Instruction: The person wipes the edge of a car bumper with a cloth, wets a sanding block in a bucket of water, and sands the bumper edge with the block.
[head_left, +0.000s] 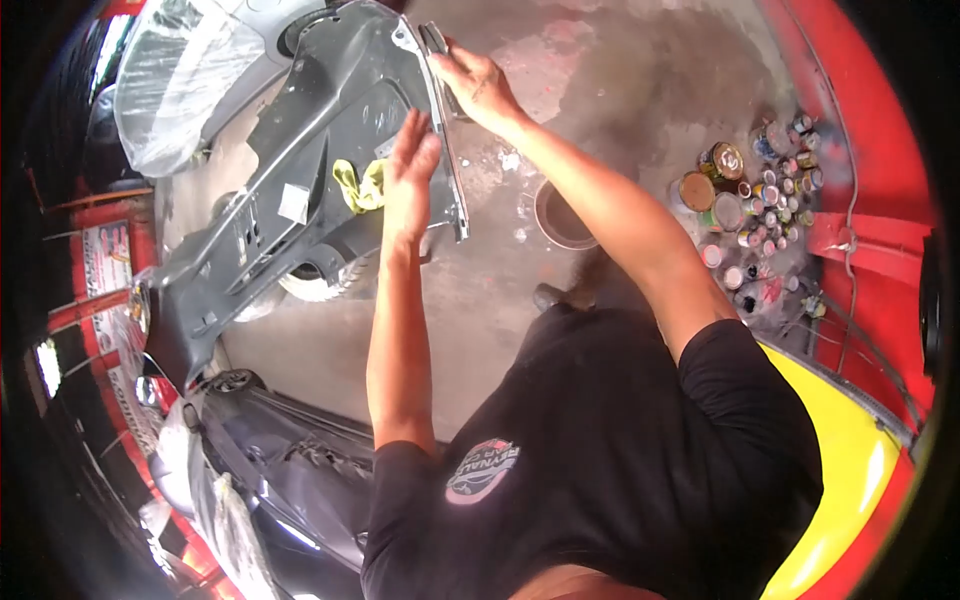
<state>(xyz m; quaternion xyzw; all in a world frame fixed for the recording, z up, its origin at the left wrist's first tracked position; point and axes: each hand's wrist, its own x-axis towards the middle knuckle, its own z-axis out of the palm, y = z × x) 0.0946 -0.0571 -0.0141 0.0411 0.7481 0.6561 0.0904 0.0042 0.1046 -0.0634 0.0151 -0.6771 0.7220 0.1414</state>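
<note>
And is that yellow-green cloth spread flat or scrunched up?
Scrunched up: the yellow-green cloth lies in bunched, curling folds on the dark panel, next to the left hand. I can't tell whether they touch.

a black t-shirt with loose short sleeves leaves the forearms bare; its chest bears a rounded logo with pinkish edging and pale lettering. left hand and right hand are bare.

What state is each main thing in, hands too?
Dark grey moulded car panel: detached.
Yellow cloth: crumpled, on the panel.
White square sheet: on the panel.
Round brown tub: open.
Grey car part: under clear plastic.
Round coloured cans: clustered.
Left hand: open, fingers extended.
Right hand: gripping a dark flat block.
</note>
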